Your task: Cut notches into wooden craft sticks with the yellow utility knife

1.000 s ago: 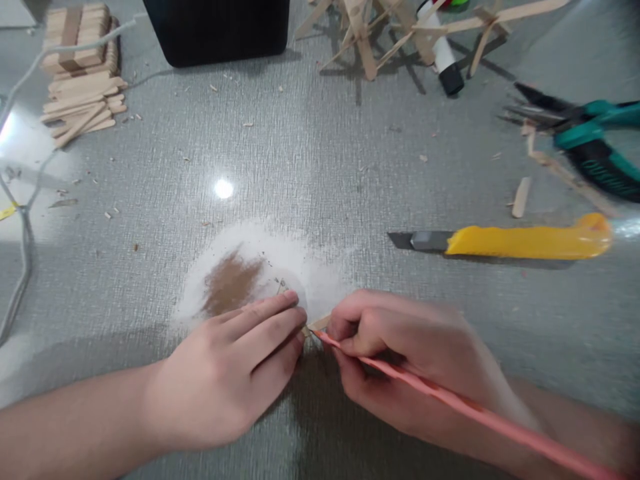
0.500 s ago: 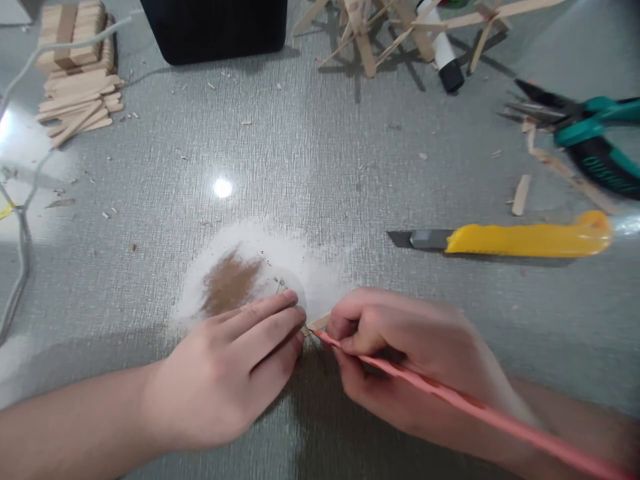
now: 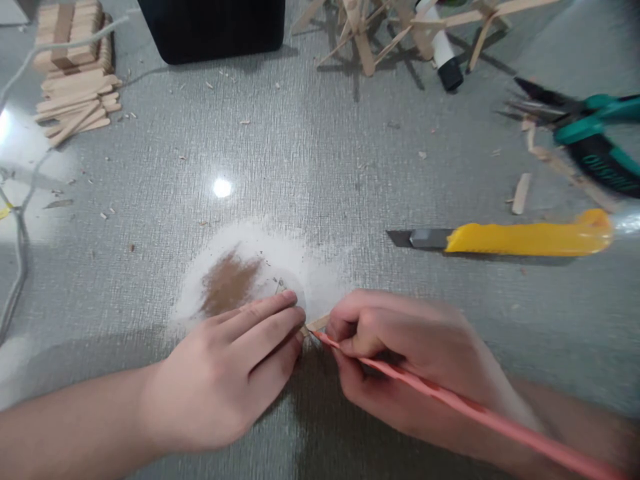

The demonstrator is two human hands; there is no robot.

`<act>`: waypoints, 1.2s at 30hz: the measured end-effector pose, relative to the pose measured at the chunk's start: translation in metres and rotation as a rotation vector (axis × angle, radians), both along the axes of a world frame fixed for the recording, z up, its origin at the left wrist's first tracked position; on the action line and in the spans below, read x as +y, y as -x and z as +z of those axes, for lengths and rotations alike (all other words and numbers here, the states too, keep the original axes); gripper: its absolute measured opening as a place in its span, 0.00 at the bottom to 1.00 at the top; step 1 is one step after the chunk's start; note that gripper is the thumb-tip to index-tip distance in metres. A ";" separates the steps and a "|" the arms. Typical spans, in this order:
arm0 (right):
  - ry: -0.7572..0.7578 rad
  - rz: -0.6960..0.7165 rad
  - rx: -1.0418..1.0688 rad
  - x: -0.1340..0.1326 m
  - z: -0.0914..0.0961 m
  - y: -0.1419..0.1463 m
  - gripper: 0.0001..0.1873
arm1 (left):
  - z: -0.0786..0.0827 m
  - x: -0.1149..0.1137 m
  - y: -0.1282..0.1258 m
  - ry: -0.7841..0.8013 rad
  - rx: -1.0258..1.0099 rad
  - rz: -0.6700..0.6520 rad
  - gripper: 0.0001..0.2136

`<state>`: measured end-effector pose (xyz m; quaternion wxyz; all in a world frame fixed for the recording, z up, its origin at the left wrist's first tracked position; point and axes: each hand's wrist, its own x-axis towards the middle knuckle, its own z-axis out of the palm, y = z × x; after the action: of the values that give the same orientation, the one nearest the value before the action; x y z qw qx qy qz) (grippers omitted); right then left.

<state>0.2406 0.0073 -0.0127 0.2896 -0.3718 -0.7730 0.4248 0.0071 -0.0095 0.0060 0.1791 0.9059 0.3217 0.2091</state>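
Observation:
My right hand [image 3: 395, 360] grips a pink pencil [image 3: 450, 395] near its sharpened end. The pencil's tip meets a thin wooden craft stick [image 3: 319, 322] between my hands. My left hand [image 3: 235, 367] lies palm down, its fingers pressed together over the stick's left part and holding it against the table. The thumb of that hand is mostly hidden. Above the left fingertips a thin marked edge of something clear [image 3: 281, 285] shows; the rest of it is covered. White powder [image 3: 260, 237] with a brown powdery patch [image 3: 230, 283] spreads beyond my left hand.
A yellow utility knife [image 3: 525, 239], blade out, lies right of the powder. Behind it are green-black pliers [image 3: 583, 123] and wood scraps [image 3: 521, 193]. Stacked craft sticks [image 3: 77, 93], a cable [image 3: 23, 247], a black box [image 3: 215, 30], a stick structure [image 3: 363, 33] and a white tube [image 3: 443, 50] surround.
Both hands and the pencil stay almost in place; the pencil tip has shifted very slightly. The view has moved a touch.

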 end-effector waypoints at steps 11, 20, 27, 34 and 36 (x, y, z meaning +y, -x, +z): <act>0.018 -0.005 0.003 0.001 0.000 0.000 0.13 | -0.001 -0.001 -0.001 0.016 0.005 0.000 0.09; 0.016 -0.041 0.032 0.001 0.002 0.000 0.13 | 0.002 0.000 -0.002 0.010 0.002 0.005 0.08; -0.073 -0.010 0.062 0.005 0.006 -0.001 0.13 | 0.001 0.001 -0.001 -0.032 0.031 0.002 0.09; -0.035 0.036 0.056 0.009 0.003 -0.002 0.12 | 0.003 -0.001 0.004 -0.063 0.089 -0.048 0.10; -0.040 0.038 0.058 0.008 0.003 -0.002 0.12 | 0.004 -0.001 0.005 -0.059 0.095 -0.056 0.10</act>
<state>0.2427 0.0156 -0.0094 0.3114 -0.3386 -0.7795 0.4251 0.0024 -0.0109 0.0099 0.1426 0.9284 0.2978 0.1704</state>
